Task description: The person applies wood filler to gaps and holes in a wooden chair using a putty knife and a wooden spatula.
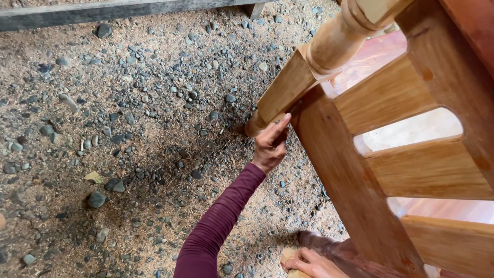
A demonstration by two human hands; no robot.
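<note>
My left hand, in a maroon sleeve, reaches up to a wooden furniture frame. Its fingertips press on the frame's edge, right where the turned leg meets it. The fingers are held together and the palm side is hidden. My right hand is at the bottom edge of the view, fingers laid over a small pale tan piece that is only partly visible. The frame has flat horizontal slats with gaps between them.
The ground is gravel mixed with sawdust and scattered dark stones. A grey wooden beam lies along the top edge. The furniture fills the right side of the view.
</note>
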